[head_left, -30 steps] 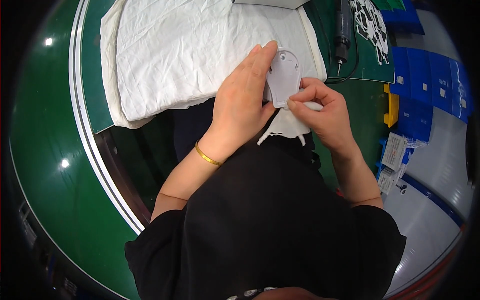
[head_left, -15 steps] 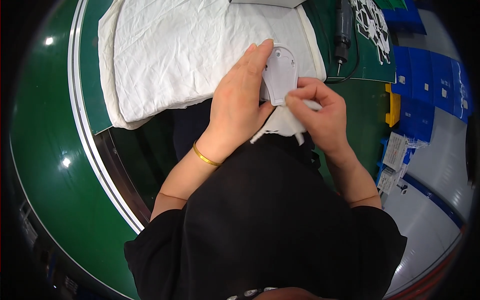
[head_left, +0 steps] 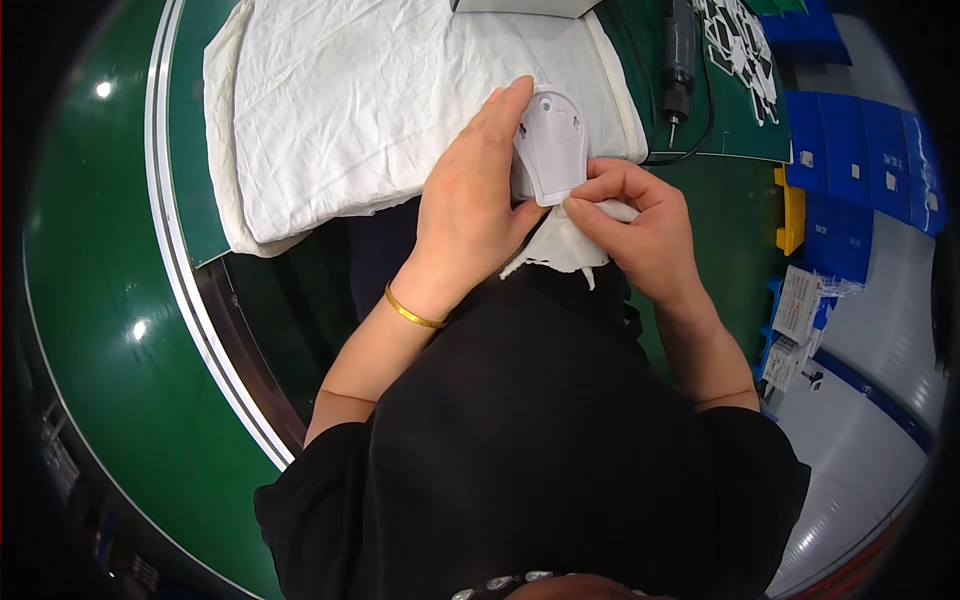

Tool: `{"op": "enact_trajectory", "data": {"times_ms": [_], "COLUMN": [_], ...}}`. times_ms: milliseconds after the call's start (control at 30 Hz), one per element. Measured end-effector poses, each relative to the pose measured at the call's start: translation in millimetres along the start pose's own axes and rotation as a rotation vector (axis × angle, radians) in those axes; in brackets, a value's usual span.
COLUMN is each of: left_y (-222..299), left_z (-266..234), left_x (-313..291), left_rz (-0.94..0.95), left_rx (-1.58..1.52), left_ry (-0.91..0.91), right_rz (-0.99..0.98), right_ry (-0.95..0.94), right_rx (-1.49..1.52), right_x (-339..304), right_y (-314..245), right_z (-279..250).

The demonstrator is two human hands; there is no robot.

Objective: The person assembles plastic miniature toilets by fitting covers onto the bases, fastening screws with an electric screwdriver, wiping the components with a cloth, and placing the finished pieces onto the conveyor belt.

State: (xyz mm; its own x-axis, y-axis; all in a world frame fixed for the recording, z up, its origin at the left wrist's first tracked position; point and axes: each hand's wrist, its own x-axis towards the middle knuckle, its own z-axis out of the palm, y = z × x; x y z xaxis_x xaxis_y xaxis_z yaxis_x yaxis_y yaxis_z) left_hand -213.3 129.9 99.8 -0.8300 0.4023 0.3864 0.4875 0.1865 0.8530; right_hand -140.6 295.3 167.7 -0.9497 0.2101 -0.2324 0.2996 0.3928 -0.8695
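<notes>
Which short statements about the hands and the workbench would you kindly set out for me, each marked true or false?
1. The left hand holds a white plastic shell. True.
2. The right hand is empty. False: the right hand pinches a white cloth.
3. The electric screwdriver lies left of the white fabric-covered pad. False: the electric screwdriver lies right of the white fabric-covered pad.
4. Blue plastic bins show at the picture's right. True.
</notes>
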Motion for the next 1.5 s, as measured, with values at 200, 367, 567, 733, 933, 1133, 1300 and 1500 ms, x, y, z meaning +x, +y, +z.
{"op": "enact_trajectory", "data": {"times_ms": [200, 367, 567, 733, 933, 1133, 1300, 1500], "left_y": [-2, -3, -4, -3, -9, -10, -11, -7], "left_z": [-1, 0, 0, 0, 1, 3, 2, -1], "left_x": [3, 5, 2, 1, -2, 1, 1, 2], "left_rz": [0.015, 0.034, 0.021, 0.022, 0.063, 0.094, 0.072, 0.050], "left_rx": [0.016, 0.003, 0.001, -0.002, 0.039, 0.035, 0.046, 0.016], "left_ry": [0.005, 0.016, 0.017, 0.010, 0.035, 0.061, 0.036, 0.046], "right_rz": [0.116, 0.069, 0.053, -0.003, 0.055, 0.068, 0.124, 0.120], "right_ry": [-0.017, -0.020, -0.021, -0.011, -0.023, -0.005, 0.035, -0.111], "right_rx": [0.098, 0.046, 0.000, -0.104, -0.046, -0.011, 0.049, -0.156], "right_x": [7, 8, 5, 2, 4, 3, 9, 9], "right_y": [-5, -8, -10, -13, -17, -15, -18, 16], "right_z": [-1, -4, -3, -2, -2, 0, 3, 5]}}
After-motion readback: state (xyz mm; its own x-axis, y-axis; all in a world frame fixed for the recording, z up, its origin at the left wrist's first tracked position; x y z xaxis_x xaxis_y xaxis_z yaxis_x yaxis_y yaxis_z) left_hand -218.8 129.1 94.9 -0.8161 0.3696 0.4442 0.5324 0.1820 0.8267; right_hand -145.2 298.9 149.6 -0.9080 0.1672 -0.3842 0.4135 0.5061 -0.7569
